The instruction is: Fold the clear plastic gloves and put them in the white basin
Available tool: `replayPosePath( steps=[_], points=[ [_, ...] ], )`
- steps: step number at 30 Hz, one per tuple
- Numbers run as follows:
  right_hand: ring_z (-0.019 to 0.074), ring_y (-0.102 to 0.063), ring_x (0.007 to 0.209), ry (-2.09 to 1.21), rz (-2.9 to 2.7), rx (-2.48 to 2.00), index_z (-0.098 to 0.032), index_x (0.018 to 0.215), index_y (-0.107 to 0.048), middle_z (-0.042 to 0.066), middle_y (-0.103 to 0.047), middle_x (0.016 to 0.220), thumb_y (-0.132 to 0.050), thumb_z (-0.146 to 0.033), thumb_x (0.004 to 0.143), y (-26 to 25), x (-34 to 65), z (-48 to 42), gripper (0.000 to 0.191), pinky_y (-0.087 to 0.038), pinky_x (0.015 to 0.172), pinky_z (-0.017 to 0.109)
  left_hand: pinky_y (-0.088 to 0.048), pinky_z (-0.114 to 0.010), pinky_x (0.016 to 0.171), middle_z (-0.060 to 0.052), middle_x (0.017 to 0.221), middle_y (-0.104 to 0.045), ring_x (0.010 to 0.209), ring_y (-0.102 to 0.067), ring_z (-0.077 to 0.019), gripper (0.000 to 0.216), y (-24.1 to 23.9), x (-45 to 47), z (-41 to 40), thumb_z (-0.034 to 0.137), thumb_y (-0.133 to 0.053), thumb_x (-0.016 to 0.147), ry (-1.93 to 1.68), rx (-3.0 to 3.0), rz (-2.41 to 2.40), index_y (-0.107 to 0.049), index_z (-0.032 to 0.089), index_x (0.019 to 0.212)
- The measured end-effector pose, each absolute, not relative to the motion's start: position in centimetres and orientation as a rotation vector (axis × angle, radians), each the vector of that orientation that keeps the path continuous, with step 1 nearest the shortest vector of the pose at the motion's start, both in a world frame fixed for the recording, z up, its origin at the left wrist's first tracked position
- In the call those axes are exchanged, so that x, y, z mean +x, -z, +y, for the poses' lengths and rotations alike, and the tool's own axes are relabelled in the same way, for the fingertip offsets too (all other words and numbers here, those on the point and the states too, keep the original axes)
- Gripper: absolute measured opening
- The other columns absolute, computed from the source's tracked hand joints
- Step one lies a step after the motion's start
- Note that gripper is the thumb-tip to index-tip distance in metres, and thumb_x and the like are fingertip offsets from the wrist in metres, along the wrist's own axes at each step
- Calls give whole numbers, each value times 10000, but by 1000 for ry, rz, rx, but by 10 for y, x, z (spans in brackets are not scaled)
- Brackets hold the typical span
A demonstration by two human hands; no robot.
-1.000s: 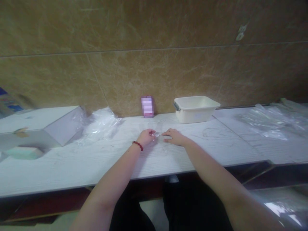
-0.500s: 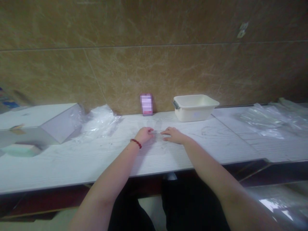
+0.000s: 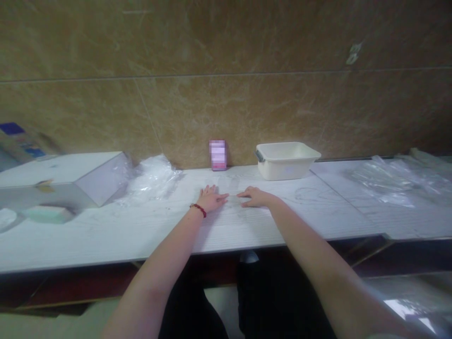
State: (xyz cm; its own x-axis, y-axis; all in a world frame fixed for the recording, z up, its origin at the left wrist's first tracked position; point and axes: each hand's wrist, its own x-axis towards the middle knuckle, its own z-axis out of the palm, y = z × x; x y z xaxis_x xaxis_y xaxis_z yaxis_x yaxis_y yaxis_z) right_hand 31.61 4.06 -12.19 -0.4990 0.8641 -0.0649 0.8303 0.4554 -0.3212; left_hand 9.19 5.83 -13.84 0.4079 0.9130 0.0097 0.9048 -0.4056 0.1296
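My left hand, with a red bead bracelet at the wrist, lies flat on the white table with its fingers spread. My right hand rests palm down a little to its right, fingers stretched toward the left hand. Between and under the fingertips lies a faint piece of clear plastic film; its edges are hard to make out. Neither hand grips it.
A cream plastic tub stands by the brown tiled wall. A small pink box leans on the wall. Crumpled clear bags and a white carton lie left. More plastic sheets lie right.
My left hand has opened from a pinch to flat, spread fingers on the table. My right hand has stayed almost in place.
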Motion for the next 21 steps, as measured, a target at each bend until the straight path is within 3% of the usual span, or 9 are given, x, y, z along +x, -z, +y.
replayPosePath(
  steps=[6,11,13,17,21],
  points=[
    [209,-441,955,-503,-2600,-1481,-270,1134,-463,64,-472,1044,-559,-474,616,118,317,39,565,-308,840,317,-119,-505,915,-30,1304,-270,1198,-118,-334,508,140,81,66,605,-339,679,-161,2515,1683,-478,343,1092],
    [209,-440,965,-478,-2584,-1390,-240,1124,-477,70,-489,1051,-576,-464,602,121,322,38,577,-310,846,318,-287,-284,894,-49,1152,-471,1096,-378,-180,365,132,48,80,365,-343,772,-386,2383,1886,-494,265,1089],
    [190,-459,940,-485,-2552,-1367,-210,1123,-480,73,-503,1044,-550,-464,628,123,324,40,561,-332,826,295,-349,-302,829,-107,1106,-501,1023,-448,-203,394,129,27,85,313,-334,771,-421,2237,2080,-469,189,1120],
    [132,-516,764,-456,-2435,-1463,-176,1056,-532,54,-573,908,-472,-397,710,122,319,49,415,-385,705,231,-395,-343,732,-134,1012,-556,926,-507,-251,385,128,-1,91,344,-367,743,-374,1932,2361,-536,161,1037],
    [107,-517,690,-304,-2386,-1513,-205,959,-586,23,-595,840,-468,-312,722,111,299,63,285,-380,662,207,-383,-367,726,-96,985,-573,911,-505,-265,392,135,6,93,483,-382,711,-377,1936,2362,-600,247,934]
  ],
)
